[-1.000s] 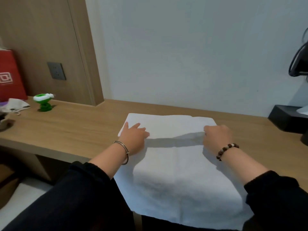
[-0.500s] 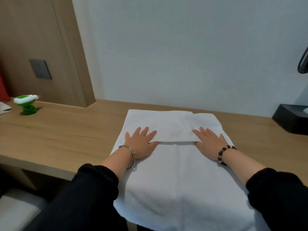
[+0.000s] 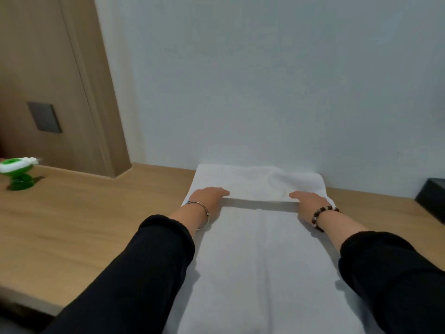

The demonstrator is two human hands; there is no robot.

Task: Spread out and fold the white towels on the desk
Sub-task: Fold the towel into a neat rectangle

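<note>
soft matt white cloth towel [image 3: 260, 249], smooth matt wood-grain desk [image 3: 84, 222], shiny metal bangle [image 3: 202, 213], glossy green plastic thing [image 3: 16, 172]

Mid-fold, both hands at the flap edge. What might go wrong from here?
The white towel has a puffy ridge in its folded flap near the right hand; pressing may set a crease. The flap's near edge, by the left hand, casts a shadow, so it may shift.

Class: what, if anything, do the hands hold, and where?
The left hand and right hand meet the white towel at its folded flap's near edge; grip or press cannot be told.
</note>
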